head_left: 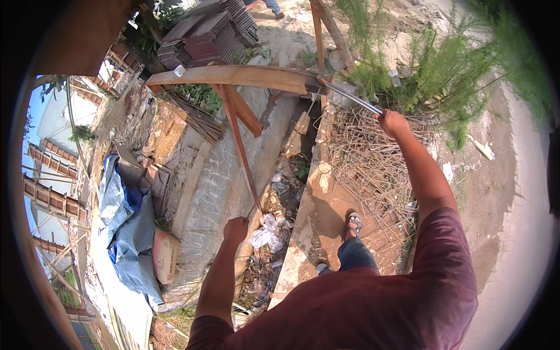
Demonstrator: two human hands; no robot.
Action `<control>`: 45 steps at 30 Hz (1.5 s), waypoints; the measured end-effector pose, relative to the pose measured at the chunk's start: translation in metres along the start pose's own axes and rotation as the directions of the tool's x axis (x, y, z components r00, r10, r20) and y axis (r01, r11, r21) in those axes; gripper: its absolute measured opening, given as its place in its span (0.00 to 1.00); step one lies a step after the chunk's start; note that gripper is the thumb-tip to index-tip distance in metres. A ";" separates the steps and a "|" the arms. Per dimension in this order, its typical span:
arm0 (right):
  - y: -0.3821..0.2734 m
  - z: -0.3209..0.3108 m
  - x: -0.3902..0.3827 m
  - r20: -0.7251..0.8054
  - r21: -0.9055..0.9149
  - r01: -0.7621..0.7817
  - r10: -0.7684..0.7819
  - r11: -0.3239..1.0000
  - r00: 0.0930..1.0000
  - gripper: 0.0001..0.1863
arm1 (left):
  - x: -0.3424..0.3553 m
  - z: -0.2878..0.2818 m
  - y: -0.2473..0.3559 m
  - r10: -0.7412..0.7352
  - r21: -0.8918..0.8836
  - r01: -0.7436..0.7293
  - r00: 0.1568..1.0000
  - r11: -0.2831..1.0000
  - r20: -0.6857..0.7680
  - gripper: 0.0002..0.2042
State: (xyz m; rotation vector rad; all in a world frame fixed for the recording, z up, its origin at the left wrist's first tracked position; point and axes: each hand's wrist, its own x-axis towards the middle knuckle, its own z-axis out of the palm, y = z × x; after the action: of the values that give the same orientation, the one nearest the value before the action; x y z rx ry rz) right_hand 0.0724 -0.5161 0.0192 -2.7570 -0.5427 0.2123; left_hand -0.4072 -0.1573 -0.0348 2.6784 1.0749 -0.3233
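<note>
My right hand [393,122] is closed round a long silvery metal tool [356,98]. The tool's far end meets the right end of a horizontal wooden beam [233,74], where a thin bent metal piece also shows. Below, on my left, my left hand [236,227] is closed on a thin rod that is hard to make out, near the foot of a slanting wooden strut [236,128]. That strut and a wider board [248,116] hang below the beam. Between my hands runs a narrow trench with rubble and white plastic [265,233].
I stand on a dirt-covered ledge [318,233] beside tangled rebar [373,163]. Leafy branches [420,58] are at upper right, stacked tiles [204,35] at the back, a blue tarp [125,233] and paper sack [165,256] at left. Another person's leg [273,7] shows at top.
</note>
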 end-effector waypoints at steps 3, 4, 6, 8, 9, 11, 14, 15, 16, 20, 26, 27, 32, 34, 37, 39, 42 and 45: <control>0.012 -0.019 0.003 0.044 0.045 -0.011 0.009 0.999 0.999 0.27 | -0.002 -0.001 0.011 -0.024 -0.021 0.024 0.999 0.999 0.023 0.21; 0.024 -0.013 0.009 0.041 0.049 -0.001 -0.001 0.999 0.999 0.27 | -0.001 0.005 0.007 -0.009 -0.030 0.009 1.000 1.000 -0.027 0.21; 0.010 -0.009 0.008 0.014 -0.003 0.041 -0.041 0.999 0.999 0.27 | -0.007 0.023 -0.014 -0.003 -0.017 0.001 0.996 1.000 -0.094 0.21; 0.014 0.006 0.010 0.079 0.003 0.065 -0.065 0.998 0.995 0.28 | -0.011 0.012 -0.005 -0.122 -0.047 0.118 0.987 0.992 -0.107 0.20; 0.019 0.008 0.012 0.111 -0.001 0.075 -0.074 0.997 0.991 0.28 | -0.012 0.014 -0.008 -0.138 -0.050 0.133 0.983 0.990 -0.119 0.20; 0.029 0.005 0.023 0.311 0.186 0.000 -0.059 0.983 0.949 0.29 | -0.008 0.011 -0.013 -0.156 -0.052 0.149 0.976 0.987 -0.155 0.19; 0.044 -0.015 0.037 0.685 0.536 -0.380 -0.124 0.754 0.718 0.30 | 0.008 0.002 -0.015 -0.151 -0.034 0.147 0.975 0.989 -0.165 0.17; 0.041 -0.012 0.036 0.739 0.556 -0.465 -0.155 0.689 0.655 0.29 | 0.011 0.001 -0.017 -0.144 -0.032 0.140 0.976 0.990 -0.164 0.17; 0.036 -0.008 0.032 0.767 0.570 -0.531 -0.174 0.628 0.618 0.29 | 0.015 0.000 -0.020 -0.135 -0.030 0.132 0.977 0.991 -0.163 0.16; -0.042 0.053 -0.030 0.656 0.702 -0.617 0.015 0.356 0.755 0.27 | 0.066 -0.025 -0.055 -0.156 0.014 0.168 0.941 0.986 -0.301 0.13; -0.036 0.031 -0.027 0.714 0.642 -0.678 0.041 0.359 0.699 0.28 | 0.115 -0.082 -0.079 -0.024 0.071 0.000 0.944 0.998 0.328 0.18; -0.034 0.036 -0.031 0.682 0.662 -0.659 0.078 0.356 0.727 0.28 | 0.111 -0.080 -0.070 -0.079 -0.045 0.107 0.906 0.993 0.415 0.19; -0.023 0.037 -0.016 0.672 0.645 -0.621 0.057 0.446 0.738 0.28 | 0.158 -0.068 0.010 0.152 -0.266 -0.068 0.938 0.961 0.311 0.16; -0.020 0.037 -0.011 0.594 0.663 -0.539 0.072 0.520 0.801 0.26 | 0.186 -0.074 0.068 0.186 -0.562 0.031 0.927 0.827 0.326 0.15; -0.014 0.038 0.003 0.448 0.646 -0.380 0.074 0.662 0.891 0.20 | 0.207 -0.074 0.129 0.321 -0.725 0.064 0.867 0.685 0.380 0.15; -0.025 0.038 0.011 0.350 0.548 -0.308 0.122 0.778 0.929 0.20 | 0.215 -0.052 0.145 0.371 -0.733 -0.070 0.892 0.677 0.259 0.17; 0.006 0.066 0.009 0.014 0.404 -0.121 0.127 0.907 0.992 0.21 | 0.221 -0.032 0.171 0.368 -0.629 -0.277 0.930 0.726 0.015 0.18; 0.034 0.095 0.019 -0.206 0.222 0.173 -0.128 0.960 0.970 0.18 | 0.194 -0.038 0.166 0.262 -0.569 -0.240 0.964 0.787 -0.045 0.16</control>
State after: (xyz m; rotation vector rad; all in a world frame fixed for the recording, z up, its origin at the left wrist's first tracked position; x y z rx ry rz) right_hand 0.0823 -0.5118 -0.0827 -2.4564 -0.6290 -0.0220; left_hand -0.1499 -0.1370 -0.0321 2.2111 0.6473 0.0112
